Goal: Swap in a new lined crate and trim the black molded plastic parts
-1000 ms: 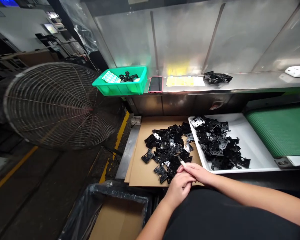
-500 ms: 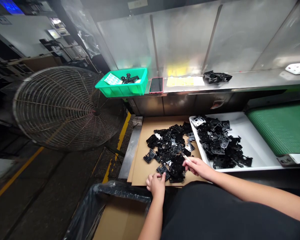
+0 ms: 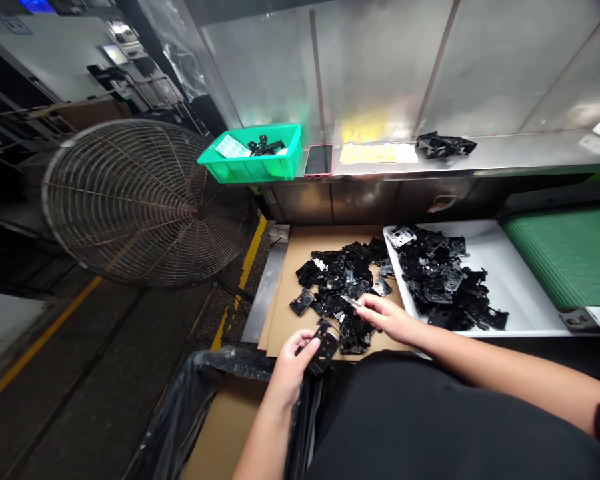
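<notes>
My left hand is closed on a flat black plastic part with holes in it, held at the cardboard's near edge. In my right hand is a slim, light-coloured tool with a pointed tip, perhaps a knife; its tip points left over the pile. A heap of similar black parts, some with silvery faces, lies on the cardboard sheet beyond both hands. To the right, more black parts fill the left side of a white tray.
A lined bin stands below at the left front, near a large wire-caged fan. On the metal shelf are a green bin, a phone, yellow paper and black parts. A green conveyor belt runs at right.
My left hand has lifted a black part off the pile and brought it nearer and left. The right hand, with the tool, has shifted slightly left and away from me. The view has tilted a little.
</notes>
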